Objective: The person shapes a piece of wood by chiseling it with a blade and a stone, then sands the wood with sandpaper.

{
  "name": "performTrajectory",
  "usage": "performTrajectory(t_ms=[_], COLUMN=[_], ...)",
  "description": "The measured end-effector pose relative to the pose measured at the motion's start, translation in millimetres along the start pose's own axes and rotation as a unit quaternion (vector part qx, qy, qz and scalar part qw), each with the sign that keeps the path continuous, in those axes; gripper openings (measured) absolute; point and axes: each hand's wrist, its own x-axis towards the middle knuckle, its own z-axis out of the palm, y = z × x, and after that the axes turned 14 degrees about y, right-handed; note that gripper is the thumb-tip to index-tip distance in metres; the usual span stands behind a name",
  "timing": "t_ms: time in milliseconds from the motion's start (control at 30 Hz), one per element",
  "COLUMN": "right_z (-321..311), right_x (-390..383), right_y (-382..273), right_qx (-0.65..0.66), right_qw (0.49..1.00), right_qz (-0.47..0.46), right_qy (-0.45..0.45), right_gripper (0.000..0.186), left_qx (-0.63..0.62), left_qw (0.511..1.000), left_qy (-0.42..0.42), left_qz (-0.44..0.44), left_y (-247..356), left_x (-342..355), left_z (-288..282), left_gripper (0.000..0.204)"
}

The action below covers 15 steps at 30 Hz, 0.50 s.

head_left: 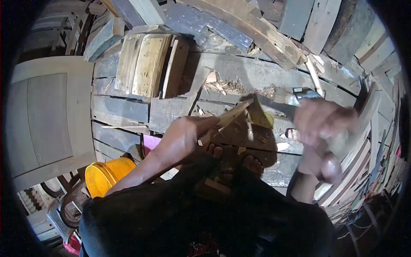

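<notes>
My left hand [182, 135] is closed round the near end of a short, narrow piece of wood [235, 113], which slants away to the right. My right hand [325, 120], smeared by motion, grips a large knife whose dark blade [276, 105] points left toward the wood's far tip. Whether the blade touches the wood I cannot tell. A yellowish block [260, 115] stands by that tip, partly in shadow. Below the wood, the toes of my bare feet [253, 164] show on the plank floor [167, 113].
Wood chips [222, 85] lie scattered beyond my hands. Stacked boards [147, 64] stand at the far left, with more lumber along the back and right. A yellow bucket [100, 177] sits near my left forearm, beside a pale panelled door [49, 115].
</notes>
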Motion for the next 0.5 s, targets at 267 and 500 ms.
performTrajectory(t_ms=[267,500], right_z=[-10.3,-13.4], right_x=[-31.6,16.1], right_y=[50.5,-8.8], right_qx=[-0.08,0.048], right_qw=[0.994,0.99], right_qz=[0.072,-0.029], right_qy=[-0.006,-0.127], right_gripper=[0.042,0.041], left_qx=[0.024,0.008], left_qw=[0.998,1.0], left_qy=[-0.035,0.004], left_qz=[0.049,0.016], left_y=[-3.3,5.0], left_x=[12.2,2.3], left_z=[17.3,9.6], left_gripper=[0.041,0.033])
